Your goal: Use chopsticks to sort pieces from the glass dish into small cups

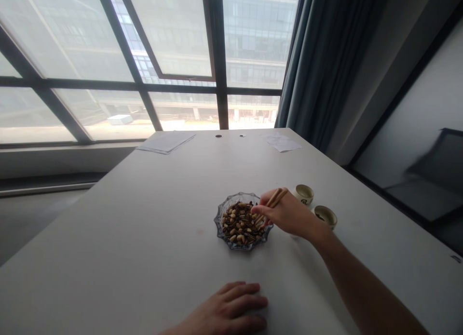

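My right hand (280, 212) grips a pair of wooden chopsticks (277, 198) over the right side of a scalloped glass dish (224, 239). The chopstick tips reach down among the mixed nuts and seeds (240, 221) in the dish; whether they pinch a piece is too small to tell. Just right of my right hand stand two small cups, a farther cup (304, 194) with a dark mark on its side and a nearer cup (325, 216), partly hidden by my wrist. My left hand (231, 308) lies on the table in front of the dish, fingers stretched out, holding nothing.
The white table (144, 229) runs away toward a large window (173, 31). Sheets of paper (166, 142) lie at its far left corner, and more paper (284, 142) at the far right. A dark curtain (307, 70) hangs beyond the right corner.
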The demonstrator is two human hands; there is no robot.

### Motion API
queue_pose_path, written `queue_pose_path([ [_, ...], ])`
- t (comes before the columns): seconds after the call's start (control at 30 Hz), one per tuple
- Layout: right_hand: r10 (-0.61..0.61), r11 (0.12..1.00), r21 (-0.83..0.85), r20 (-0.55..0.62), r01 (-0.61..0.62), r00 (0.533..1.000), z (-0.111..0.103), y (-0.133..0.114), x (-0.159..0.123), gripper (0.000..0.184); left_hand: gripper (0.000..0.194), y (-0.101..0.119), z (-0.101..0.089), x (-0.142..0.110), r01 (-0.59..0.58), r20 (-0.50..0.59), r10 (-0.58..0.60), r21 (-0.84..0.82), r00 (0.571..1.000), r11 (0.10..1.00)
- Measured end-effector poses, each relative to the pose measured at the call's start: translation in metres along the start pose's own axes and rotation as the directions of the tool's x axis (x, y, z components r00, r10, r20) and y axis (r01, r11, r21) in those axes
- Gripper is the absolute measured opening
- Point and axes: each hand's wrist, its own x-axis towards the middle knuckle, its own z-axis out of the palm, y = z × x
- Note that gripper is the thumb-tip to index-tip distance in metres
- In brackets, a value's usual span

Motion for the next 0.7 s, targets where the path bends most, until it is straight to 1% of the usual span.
queue_pose_path([
  [0.13,-0.033,0.999,-0.029,0.0,0.033,0.999,0.006,0.003,0.0,0.038,0.031,0.003,-0.005,0.0,0.009,-0.01,-0.01,-0.014,1.0,1.0],
  [0.27,-0.068,0.996,-0.054,-0.007,0.068,0.998,0.007,0.004,-0.001,0.041,0.029,0.007,-0.008,0.002,0.018,0.012,-0.018,-0.023,1.0,1.0],
  [0.47,-0.063,0.997,-0.056,-0.03,0.061,0.998,0.007,0.003,0.0,0.05,0.031,0.005,-0.004,0.001,0.013,-0.013,-0.014,-0.03,1.0,0.999],
  [0.57,-0.06,0.994,-0.097,-0.058,0.054,0.997,-0.005,-0.002,-0.005,0.048,0.031,0.003,-0.003,0.001,0.009,-0.016,-0.009,-0.027,1.0,1.0],
  [0.63,-0.036,0.991,-0.128,-0.097,0.023,0.995,-0.021,-0.006,-0.014,0.045,0.03,0.004,-0.004,0.001,0.004,-0.021,-0.005,-0.024,1.0,1.0],
  [0.7,0.004,0.989,-0.143,-0.157,-0.027,0.988,-0.042,-0.01,-0.026,0.042,0.029,0.005,-0.005,0.002,0.005,-0.018,-0.006,-0.016,1.0,1.0],
])
